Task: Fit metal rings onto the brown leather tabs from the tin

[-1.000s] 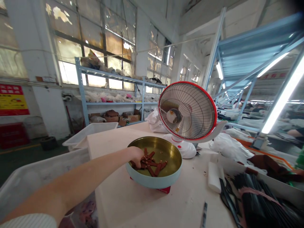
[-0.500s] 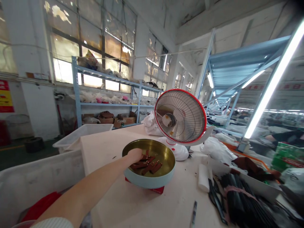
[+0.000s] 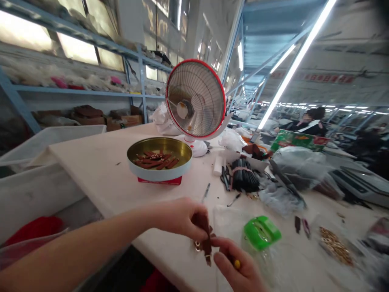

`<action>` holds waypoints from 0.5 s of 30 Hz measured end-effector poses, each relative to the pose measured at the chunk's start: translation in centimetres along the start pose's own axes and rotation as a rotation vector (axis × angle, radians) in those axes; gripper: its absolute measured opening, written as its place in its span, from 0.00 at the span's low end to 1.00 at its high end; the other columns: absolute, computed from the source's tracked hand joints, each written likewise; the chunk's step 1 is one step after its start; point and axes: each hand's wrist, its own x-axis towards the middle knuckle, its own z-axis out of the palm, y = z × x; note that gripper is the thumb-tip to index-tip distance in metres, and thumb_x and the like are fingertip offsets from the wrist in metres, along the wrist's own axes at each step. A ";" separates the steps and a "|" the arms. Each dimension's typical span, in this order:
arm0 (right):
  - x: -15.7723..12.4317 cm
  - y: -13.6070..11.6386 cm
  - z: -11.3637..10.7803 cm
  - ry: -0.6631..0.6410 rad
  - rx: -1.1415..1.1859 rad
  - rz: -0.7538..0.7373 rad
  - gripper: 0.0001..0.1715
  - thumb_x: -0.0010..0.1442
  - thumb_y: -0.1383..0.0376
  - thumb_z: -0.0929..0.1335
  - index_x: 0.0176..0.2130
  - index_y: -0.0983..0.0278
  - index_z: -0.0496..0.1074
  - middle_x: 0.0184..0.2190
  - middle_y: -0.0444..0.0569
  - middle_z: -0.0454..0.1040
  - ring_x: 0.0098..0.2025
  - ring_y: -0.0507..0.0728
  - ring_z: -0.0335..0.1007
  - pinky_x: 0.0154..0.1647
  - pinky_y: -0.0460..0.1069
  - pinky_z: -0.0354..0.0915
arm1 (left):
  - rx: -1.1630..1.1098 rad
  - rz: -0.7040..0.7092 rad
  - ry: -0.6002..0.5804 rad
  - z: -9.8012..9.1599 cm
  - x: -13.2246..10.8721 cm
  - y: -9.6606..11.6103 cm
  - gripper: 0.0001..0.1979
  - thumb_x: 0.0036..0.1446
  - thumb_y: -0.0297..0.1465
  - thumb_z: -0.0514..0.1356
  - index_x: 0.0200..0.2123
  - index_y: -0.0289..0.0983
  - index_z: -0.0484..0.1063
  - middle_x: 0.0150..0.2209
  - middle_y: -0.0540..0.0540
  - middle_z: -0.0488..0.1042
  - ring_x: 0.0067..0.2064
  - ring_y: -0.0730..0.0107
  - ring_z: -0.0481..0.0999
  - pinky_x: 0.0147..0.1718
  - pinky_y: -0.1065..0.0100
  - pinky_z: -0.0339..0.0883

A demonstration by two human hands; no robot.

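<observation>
My left hand (image 3: 179, 217) is closed on a brown leather strap (image 3: 207, 245) with a small gold metal fitting at its lower end. At the strap's right side is my right hand (image 3: 243, 269), its index fingertip against the strap and its thumb close by. A small yellow-ended object (image 3: 237, 264) shows between its curled fingers; the rest is hidden. Gold rings (image 3: 197, 245) and more brown pieces appear behind the strap, partly covered. Beyond my hands, a round tin (image 3: 159, 175) holds several brown straps (image 3: 154, 159) with gold fittings, and rests on a red object (image 3: 159, 181).
A round heater (image 3: 196, 99) stands behind the tin. To the right lie a pen (image 3: 206, 192), a bundle of black strips (image 3: 244, 178), a green tool (image 3: 261, 232) and a bag of gold fittings (image 3: 334, 245). White bins (image 3: 27, 190) flank the table's left side.
My left hand has left the tin and come nearer, now holding a brown strap. My right hand has come into view beside it. The view has turned right and downward.
</observation>
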 end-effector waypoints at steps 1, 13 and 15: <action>-0.2 0.2 0.1 -0.053 0.024 -0.006 0.18 0.46 0.48 0.71 0.27 0.60 0.76 0.18 0.43 0.64 0.21 0.52 0.56 0.21 0.47 0.52 | 0.011 0.026 0.016 1.3 0.3 0.1 0.04 0.44 0.27 0.59 0.27 0.36 0.69 0.24 0.54 0.71 0.27 0.75 0.69 0.25 0.76 0.60; -3.3 4.0 -3.7 0.278 0.346 0.199 0.27 0.44 0.46 0.73 0.24 0.65 0.65 0.11 0.37 0.57 0.14 0.46 0.48 0.13 0.42 0.44 | -0.537 -0.030 0.307 14.0 3.9 -4.0 0.09 0.46 0.35 0.57 0.25 0.36 0.61 0.19 0.53 0.66 0.21 0.77 0.65 0.22 0.74 0.58; -3.4 4.7 -3.9 0.270 0.379 0.194 0.26 0.43 0.47 0.74 0.26 0.66 0.67 0.11 0.36 0.57 0.14 0.46 0.48 0.13 0.42 0.44 | -0.567 -0.031 0.317 14.6 3.9 -3.8 0.10 0.46 0.37 0.57 0.24 0.37 0.60 0.18 0.54 0.64 0.19 0.77 0.64 0.20 0.74 0.57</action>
